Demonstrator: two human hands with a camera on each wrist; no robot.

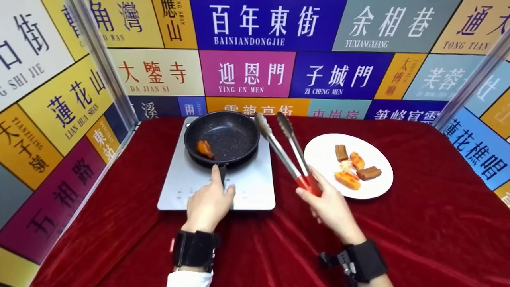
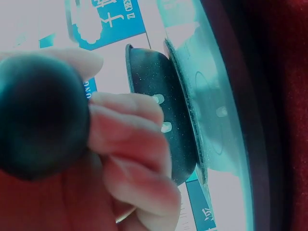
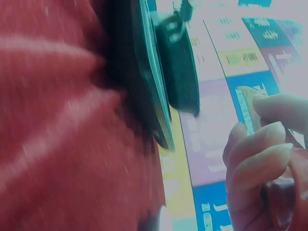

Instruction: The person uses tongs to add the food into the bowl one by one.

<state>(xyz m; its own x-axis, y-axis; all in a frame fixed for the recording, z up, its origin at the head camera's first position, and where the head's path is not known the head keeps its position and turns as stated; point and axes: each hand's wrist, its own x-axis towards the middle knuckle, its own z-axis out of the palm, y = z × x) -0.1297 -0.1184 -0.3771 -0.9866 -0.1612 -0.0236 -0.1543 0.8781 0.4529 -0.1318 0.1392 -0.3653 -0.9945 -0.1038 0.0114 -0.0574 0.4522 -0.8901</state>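
My left hand (image 1: 209, 203) grips the handle of a black frying pan (image 1: 235, 137), index finger stretched along it. In the left wrist view the round end of the black handle (image 2: 43, 115) fills the near side, with curled fingers (image 2: 139, 159) beside it. An orange-brown piece of food (image 1: 205, 148) lies at the pan's left side. My right hand (image 1: 330, 203) holds metal tongs (image 1: 283, 152) by their red grips (image 1: 312, 185). The tongs' tips are spread apart with nothing between them, just right of the pan's rim.
The pan stands on a silver induction cooktop (image 1: 255, 195). To the right, a white oval plate (image 1: 320, 149) bears brown sausage-like pieces (image 1: 369, 173), orange pieces (image 1: 347, 180) and a pale reddish piece. Dark red cloth (image 1: 255, 247) covers the table; sign-printed panels (image 1: 247, 73) rise behind.
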